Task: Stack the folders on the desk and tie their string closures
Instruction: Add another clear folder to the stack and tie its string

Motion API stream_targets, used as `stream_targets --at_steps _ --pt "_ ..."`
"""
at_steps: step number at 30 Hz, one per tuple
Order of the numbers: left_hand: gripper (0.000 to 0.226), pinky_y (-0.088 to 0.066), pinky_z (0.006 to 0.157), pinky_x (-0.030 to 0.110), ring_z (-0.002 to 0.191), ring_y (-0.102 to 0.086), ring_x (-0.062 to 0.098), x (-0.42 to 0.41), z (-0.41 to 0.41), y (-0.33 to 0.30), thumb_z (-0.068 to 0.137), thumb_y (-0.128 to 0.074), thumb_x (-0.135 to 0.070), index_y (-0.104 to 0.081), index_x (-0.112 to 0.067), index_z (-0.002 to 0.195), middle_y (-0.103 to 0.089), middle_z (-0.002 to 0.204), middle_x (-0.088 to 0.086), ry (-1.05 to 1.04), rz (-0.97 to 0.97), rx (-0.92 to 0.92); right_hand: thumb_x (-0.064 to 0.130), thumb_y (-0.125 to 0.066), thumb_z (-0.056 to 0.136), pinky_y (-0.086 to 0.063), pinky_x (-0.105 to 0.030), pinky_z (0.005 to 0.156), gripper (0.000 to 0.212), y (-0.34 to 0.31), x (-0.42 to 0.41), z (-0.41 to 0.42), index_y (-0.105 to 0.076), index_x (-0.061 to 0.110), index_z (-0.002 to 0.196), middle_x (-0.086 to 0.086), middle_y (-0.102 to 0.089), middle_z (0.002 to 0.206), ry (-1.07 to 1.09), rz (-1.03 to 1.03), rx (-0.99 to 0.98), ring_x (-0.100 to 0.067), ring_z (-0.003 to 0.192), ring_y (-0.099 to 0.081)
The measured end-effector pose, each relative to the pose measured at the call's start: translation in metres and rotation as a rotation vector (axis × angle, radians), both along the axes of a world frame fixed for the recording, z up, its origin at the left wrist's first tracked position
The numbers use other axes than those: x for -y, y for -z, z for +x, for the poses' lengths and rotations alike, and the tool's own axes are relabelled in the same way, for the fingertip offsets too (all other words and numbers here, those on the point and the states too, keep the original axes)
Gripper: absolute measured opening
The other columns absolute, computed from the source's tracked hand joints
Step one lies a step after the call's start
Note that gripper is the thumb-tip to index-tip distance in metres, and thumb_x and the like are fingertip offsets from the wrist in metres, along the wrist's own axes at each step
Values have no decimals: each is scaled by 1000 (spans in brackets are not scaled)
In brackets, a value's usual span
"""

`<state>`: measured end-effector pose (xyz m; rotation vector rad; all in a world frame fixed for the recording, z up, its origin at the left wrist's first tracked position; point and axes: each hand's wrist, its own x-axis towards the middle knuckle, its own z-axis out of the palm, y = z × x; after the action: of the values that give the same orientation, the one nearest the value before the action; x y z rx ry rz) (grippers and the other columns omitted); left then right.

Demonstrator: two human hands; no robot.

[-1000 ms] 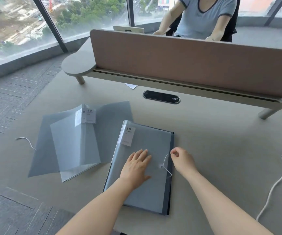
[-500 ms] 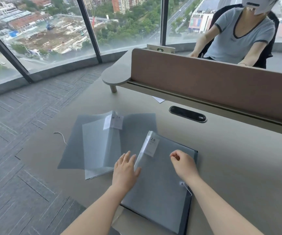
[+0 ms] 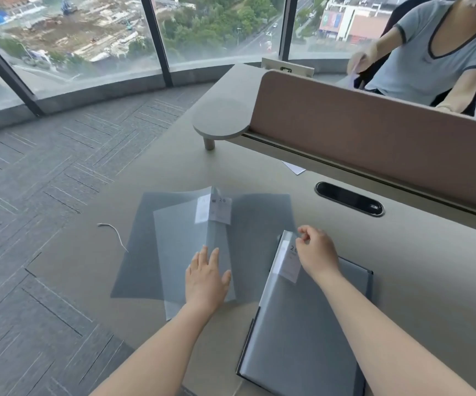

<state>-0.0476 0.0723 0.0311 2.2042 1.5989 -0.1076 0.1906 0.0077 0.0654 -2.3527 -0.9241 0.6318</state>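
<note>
Lying splayed on the desk (image 3: 402, 281), the open folder (image 3: 179, 241) looks thin, floppy and slick — best taken near its spine. Left hand (image 3: 206, 281) rests flat on its pages, fingers straight. Right hand (image 3: 316, 250) is curled above the closed folder (image 3: 311, 332) just beside; whether it pinches anything I cannot tell. A loose string (image 3: 115, 234) lies apart.

Desk (image 3: 402, 281) — folders (image 3: 302, 324), string (image 3: 115, 234)
</note>
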Motion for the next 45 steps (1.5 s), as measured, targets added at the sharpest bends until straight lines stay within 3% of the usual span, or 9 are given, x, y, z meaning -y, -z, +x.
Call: stream_targets --at_steps 8,12,17,21,27,35,37,40,45 --pt "81 -15 121 41 151 -8 30 -44 -3 16 96 -48 -48 -3 -18 156 0 164 14 8 3 -4 27 -46 91 -40 -43 102 46 11 -60 6 -50 12 135 -15 -50 136 11 -303 70 -35 127 -43" --pt "89 -11 122 42 152 -3 29 -54 -7 24 94 -50 -52 4 -17 156 3 165 13 10 -26 6 23 -47 84 -44 -42 95 40 17 -81 16 -56 8 120 -16 -55 127 74 -432 56 -37 119 -50" --pt "90 -8 123 42 152 1 26 -68 -13 33 93 -45 -58 4 -15 156 3 165 9 13 -40 10 17 -48 73 -45 -33 71 21 28 -104 24 -60 5 85 -17 -65 98 130 -480 -37 -37 91 -61" --pt "91 -6 123 42 152 3 25 -77 -13 36 93 -44 -60 2 -14 156 3 166 8 18 -37 26 14 -51 78 -42 -30 68 13 34 -113 25 -58 3 77 -16 -62 86 218 -441 -75 -35 80 -59" --pt "88 -5 123 43 152 4 25 -86 -10 39 93 -42 -60 0 -15 156 4 166 7 25 -26 44 10 -52 81 -43 -32 72 10 42 -120 27 -56 0 81 -19 -63 91 351 -402 -123 -38 87 -61" --pt "87 -2 123 41 152 5 23 -90 -12 43 93 -41 -60 -1 -14 156 4 166 7 28 -20 65 8 -54 82 -46 -37 88 45 50 -129 37 -48 1 126 -16 -59 126 392 -347 -162 -35 106 -59" --pt "87 -3 123 41 152 4 24 -92 -13 43 93 -43 -59 -3 -14 156 3 166 7 16 -20 77 5 -54 82 -45 -34 87 39 48 -130 35 -53 8 122 -12 -59 118 350 -305 -166 -32 108 -58" --pt "85 -4 123 42 152 2 24 -95 -16 43 93 -45 -55 -6 -13 156 0 166 7 -36 -19 104 3 -57 77 -49 -35 78 22 49 -134 31 -64 19 91 -8 -65 94 279 -229 -172 -28 87 -61" --pt "84 -3 123 42 152 1 24 -104 -24 41 93 -46 -53 -8 -13 156 -1 166 7 -106 -24 121 2 -47 86 -53 -37 70 22 47 -150 20 -56 20 78 -13 -72 90 290 -12 -368 -23 58 -61"
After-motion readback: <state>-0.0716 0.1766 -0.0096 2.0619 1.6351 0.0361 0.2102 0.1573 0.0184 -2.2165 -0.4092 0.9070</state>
